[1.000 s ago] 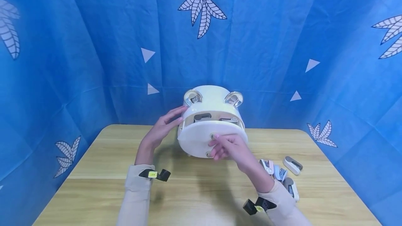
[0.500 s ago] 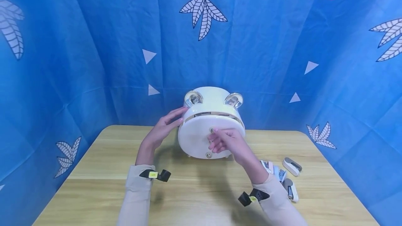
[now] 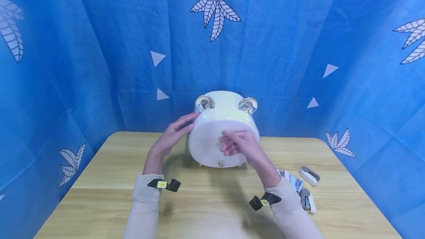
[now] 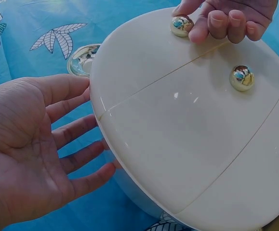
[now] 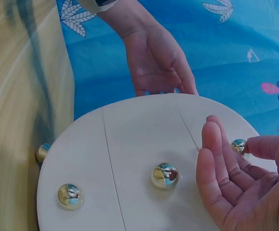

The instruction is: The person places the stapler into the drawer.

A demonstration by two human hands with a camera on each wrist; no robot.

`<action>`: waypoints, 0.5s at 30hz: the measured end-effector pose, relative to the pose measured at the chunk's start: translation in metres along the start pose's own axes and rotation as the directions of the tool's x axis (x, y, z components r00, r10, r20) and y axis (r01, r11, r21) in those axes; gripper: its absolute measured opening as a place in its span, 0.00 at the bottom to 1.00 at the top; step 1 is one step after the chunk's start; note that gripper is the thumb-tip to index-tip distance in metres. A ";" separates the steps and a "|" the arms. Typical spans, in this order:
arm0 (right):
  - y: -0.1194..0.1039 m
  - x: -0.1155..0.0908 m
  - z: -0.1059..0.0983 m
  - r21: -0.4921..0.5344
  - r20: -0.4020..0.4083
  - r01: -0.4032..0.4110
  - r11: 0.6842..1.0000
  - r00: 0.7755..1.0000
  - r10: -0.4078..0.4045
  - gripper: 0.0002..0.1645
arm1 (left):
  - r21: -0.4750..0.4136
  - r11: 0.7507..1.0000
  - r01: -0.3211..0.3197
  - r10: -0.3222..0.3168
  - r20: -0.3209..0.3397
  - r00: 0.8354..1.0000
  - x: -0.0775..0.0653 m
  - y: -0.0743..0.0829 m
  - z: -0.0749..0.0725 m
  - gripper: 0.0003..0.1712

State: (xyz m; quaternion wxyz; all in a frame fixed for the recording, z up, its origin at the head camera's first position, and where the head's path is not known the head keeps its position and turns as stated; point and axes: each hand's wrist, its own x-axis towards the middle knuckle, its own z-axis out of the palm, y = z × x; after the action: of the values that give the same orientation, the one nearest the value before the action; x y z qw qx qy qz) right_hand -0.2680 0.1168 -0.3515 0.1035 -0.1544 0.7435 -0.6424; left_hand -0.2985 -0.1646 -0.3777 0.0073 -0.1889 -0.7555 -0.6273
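A white, rounded three-drawer storage box (image 3: 207,143) with gold knobs and two shiny ear-shaped pieces stands at the back of the table. All its drawer fronts sit flush. My left hand (image 4: 38,139) rests its extended fingers against the box's left side, palm toward it. With thumb and index finger, my right hand (image 3: 239,144) pinches the top drawer's knob (image 4: 181,26); its other fingers are loosely bent in front of the drawer face. The middle knob (image 5: 165,175) and bottom knob (image 3: 221,163) are untouched. The drawers' contents are hidden.
Several small staplers lie on the wooden table (image 3: 109,180) to the right, among them a grey-and-white stapler (image 3: 309,176) and another grey-and-white stapler (image 3: 307,201). A blue patterned curtain (image 3: 282,54) hangs behind and at both sides.
The top drawer, open with staplers visible inside one second ago, has slid in until flush. My right hand moved back with its knob. The left hand stayed at the box's side.
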 end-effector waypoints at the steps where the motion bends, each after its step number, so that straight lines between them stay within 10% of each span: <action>1: 0.000 0.000 -0.001 0.001 0.002 -0.001 1.000 1.000 0.001 0.29 | -0.001 1.000 -0.001 0.001 0.002 1.000 0.000 0.000 0.000 0.27; 15: 0.000 0.004 -0.006 -0.002 0.041 -0.005 1.000 0.999 0.005 0.29 | 0.005 1.000 0.007 -0.007 -0.001 1.000 0.001 0.002 0.001 0.27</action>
State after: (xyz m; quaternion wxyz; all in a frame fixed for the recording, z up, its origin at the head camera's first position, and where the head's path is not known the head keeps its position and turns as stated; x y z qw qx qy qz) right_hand -0.2737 0.1210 -0.3500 0.1200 -0.1657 0.7422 -0.6382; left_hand -0.2989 -0.1634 -0.3758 0.0057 -0.1860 -0.7576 -0.6256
